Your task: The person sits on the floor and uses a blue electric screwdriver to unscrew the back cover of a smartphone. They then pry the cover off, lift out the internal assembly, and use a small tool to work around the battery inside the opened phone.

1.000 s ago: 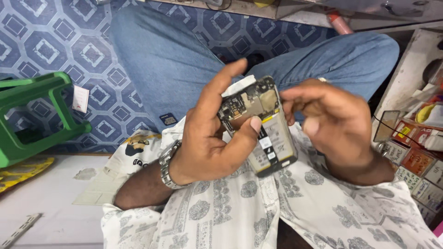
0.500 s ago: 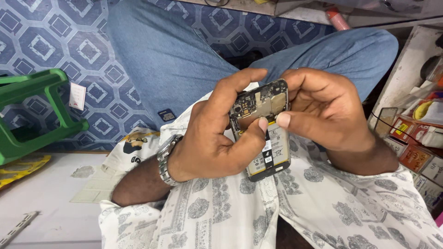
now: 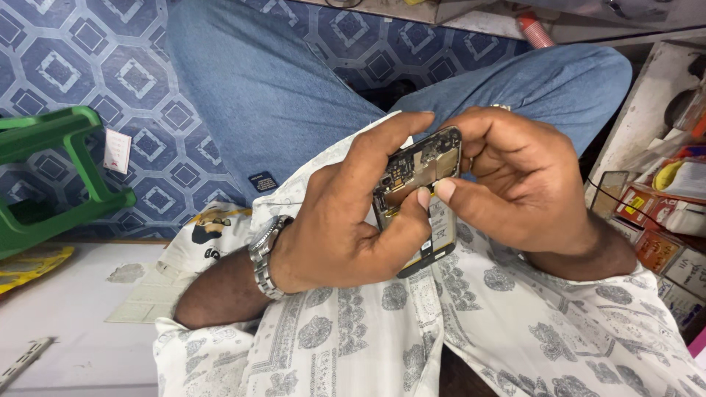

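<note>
Both hands were on the opened phone (image 3: 419, 192), held up over the lap above the patterned shirt (image 3: 471, 323). The left hand (image 3: 346, 220) gripped it from below, thumb across the circuit board. The right hand (image 3: 515, 180) pinched its upper edge, thumb pressing beside the left's.

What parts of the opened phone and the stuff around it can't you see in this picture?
- Opened phone, head view: its left edge and middle sit under the left hand; its right edge is behind the right hand.
- Its tiny board parts: too small to tell apart.
- Green plastic stool: cut off by the left edge.
- Boxes: cut off by the right edge.
</note>
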The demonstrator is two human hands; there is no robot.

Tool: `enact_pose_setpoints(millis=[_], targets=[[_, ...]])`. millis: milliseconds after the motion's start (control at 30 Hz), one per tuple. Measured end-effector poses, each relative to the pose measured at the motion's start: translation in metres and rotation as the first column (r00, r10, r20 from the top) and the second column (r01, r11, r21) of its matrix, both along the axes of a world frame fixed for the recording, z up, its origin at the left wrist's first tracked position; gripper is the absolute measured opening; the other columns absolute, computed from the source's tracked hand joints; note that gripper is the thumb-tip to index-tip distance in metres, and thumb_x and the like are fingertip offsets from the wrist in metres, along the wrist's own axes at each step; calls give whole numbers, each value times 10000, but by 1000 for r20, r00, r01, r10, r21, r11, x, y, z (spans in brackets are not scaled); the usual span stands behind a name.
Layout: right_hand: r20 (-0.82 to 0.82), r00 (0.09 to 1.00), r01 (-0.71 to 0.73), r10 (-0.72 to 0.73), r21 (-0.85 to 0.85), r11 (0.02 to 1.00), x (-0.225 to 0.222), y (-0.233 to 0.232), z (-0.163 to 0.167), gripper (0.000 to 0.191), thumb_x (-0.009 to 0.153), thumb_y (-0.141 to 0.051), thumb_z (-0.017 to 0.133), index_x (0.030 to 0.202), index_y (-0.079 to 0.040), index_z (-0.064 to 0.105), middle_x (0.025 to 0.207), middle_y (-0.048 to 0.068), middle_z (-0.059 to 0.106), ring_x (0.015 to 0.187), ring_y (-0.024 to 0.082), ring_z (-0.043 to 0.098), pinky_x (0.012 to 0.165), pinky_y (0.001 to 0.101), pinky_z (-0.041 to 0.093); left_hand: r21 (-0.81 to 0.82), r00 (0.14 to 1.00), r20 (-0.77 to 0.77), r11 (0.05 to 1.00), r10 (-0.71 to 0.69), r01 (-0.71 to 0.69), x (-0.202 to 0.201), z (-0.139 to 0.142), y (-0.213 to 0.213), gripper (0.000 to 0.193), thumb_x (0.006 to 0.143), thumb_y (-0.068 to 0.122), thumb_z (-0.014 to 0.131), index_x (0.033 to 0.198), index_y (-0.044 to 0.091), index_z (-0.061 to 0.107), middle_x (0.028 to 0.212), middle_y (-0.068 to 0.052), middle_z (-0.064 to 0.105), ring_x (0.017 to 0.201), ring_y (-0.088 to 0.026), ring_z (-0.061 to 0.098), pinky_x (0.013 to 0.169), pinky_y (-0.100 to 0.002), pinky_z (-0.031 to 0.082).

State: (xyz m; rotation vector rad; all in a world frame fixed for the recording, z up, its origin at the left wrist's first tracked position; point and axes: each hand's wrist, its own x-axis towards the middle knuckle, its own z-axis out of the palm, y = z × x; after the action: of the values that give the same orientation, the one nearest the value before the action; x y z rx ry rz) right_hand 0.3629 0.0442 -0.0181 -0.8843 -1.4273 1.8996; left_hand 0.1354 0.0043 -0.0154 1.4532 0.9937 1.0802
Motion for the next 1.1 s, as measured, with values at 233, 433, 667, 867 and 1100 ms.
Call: enact_pose_setpoints(millis=[233, 433, 667, 867, 1100], targets=[[18, 1000, -20, 20, 20, 1000, 2, -1, -5, 214, 1027, 73, 604, 1235, 81, 557, 1079, 102, 683, 1006, 92, 681, 865, 220, 562, 39, 999, -40, 999, 10, -9, 5, -6, -2, 520, 1024, 47, 626, 1479, -1, 379, 1097, -139, 710, 886, -143, 779, 748, -247, 609], [62, 998, -20, 17, 47, 999, 1, 2, -6, 239, 1010, 70, 605, 1242, 84, 549, 1108, 104, 686, 1044, 107, 684, 893, 239, 568, -39, 1000, -12, 999, -6, 6, 6, -13, -4, 542, 1037, 55, 637, 1505, 4, 368, 936, -68, 718, 786, -99, 763, 703, -233, 592], [-51, 999, -19, 14, -106, 994, 2, 4, -12, 223, 1030, 97, 596, 1249, 89, 551, 1104, 116, 685, 1044, 117, 685, 920, 249, 571, -41, 1000, -11, 999, -5, 5, 6, -19, -6, 548, 1042, 52, 626, 1521, 23, 360, 975, -77, 728, 809, -94, 773, 717, -225, 601], [-64, 998, -4, -5, -141, 990, -2, 5, -30, 278, 1013, 91, 600, 1280, 80, 523, 1174, 128, 679, 1105, 149, 695, 980, 293, 584, -46, 998, -36, 998, 50, -52, 7, -26, -5, 542, 1027, 50, 630, 1503, 23, 371, 1040, -104, 734, 912, -131, 778, 792, -262, 623], [403, 881, -170, -248, 759, 628, -22, -8, -29, 650, 837, -187, 788, 1356, 71, 494, 1319, 289, 546, 1165, 371, 626, 971, 422, 568, -29, 944, -22, 944, 328, -329, 8, -50, -1, 474, 1112, 59, 646, 1508, 23, 389, 1200, -114, 718, 1052, -128, 726, 922, -257, 617]])
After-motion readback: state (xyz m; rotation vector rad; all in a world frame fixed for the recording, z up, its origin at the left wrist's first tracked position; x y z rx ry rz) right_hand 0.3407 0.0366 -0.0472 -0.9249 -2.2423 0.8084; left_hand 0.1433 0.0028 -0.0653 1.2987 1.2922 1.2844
